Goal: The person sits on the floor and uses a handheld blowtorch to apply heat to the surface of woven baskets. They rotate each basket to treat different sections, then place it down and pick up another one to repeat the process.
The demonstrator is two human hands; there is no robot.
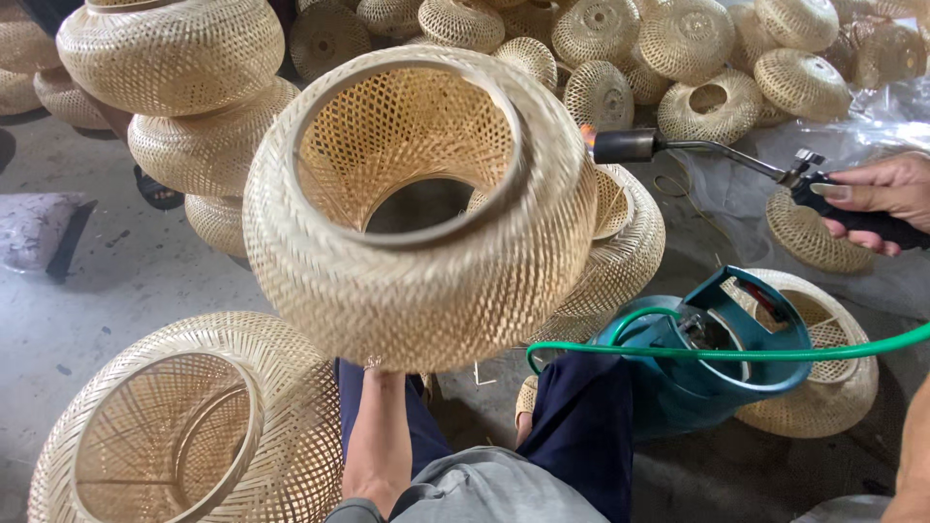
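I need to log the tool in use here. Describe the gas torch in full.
The gas torch is a thin, bent metal tube ending in a dark cylindrical nozzle, where a small flame shows beside the woven bamboo shade. It lies nearly level, pointing left. The right hand grips its dark handle, near a small valve fitting. A green hose runs by the teal gas cylinder below.

grey concrete floor [145,281] (dusty, daylit)
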